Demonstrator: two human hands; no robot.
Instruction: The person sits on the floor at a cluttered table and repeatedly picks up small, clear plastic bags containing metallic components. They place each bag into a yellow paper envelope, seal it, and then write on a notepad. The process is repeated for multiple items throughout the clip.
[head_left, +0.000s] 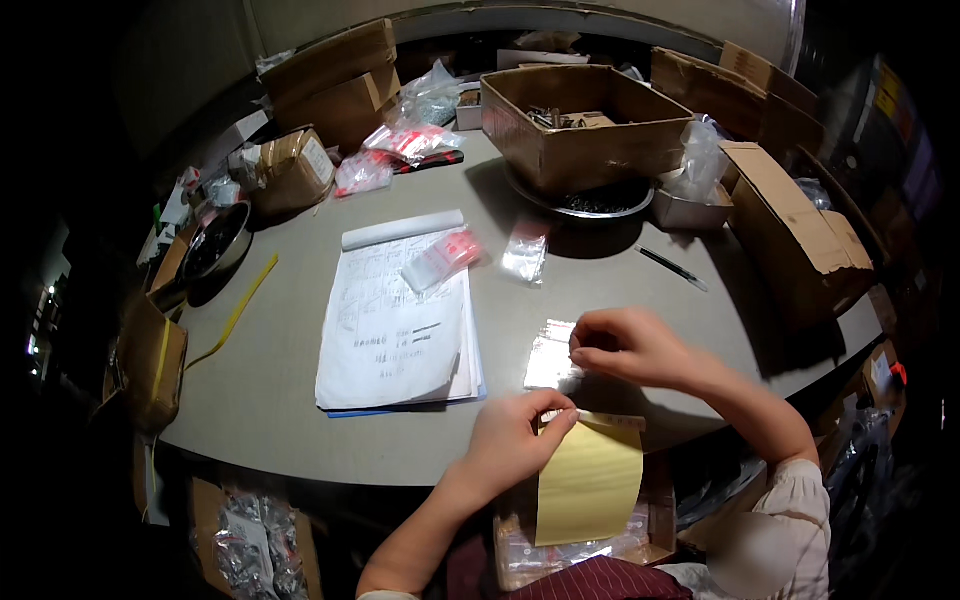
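My left hand [517, 432] pinches the top left corner of a yellow sheet of paper [590, 490], which hangs down over the table's near edge. A pale strip runs along the sheet's top. My right hand [632, 345] is just above and beyond it, with thumb and fingers curled together; whether a small piece sits between them I cannot make out. Beside its fingertips, shiny clear plastic bags [549, 362] lie on the table, bright with glare. Beneath the sheet, a box [507, 570] of clear plastic packets stands below the table edge.
Left of my hands lies a stack of written papers [385, 330] with a small red-and-clear bag [440, 262] on it. Farther back are a pen [672, 268], a large cardboard box [580, 150] on a metal bowl [630, 207], and a yellow strap [238, 315] at left.
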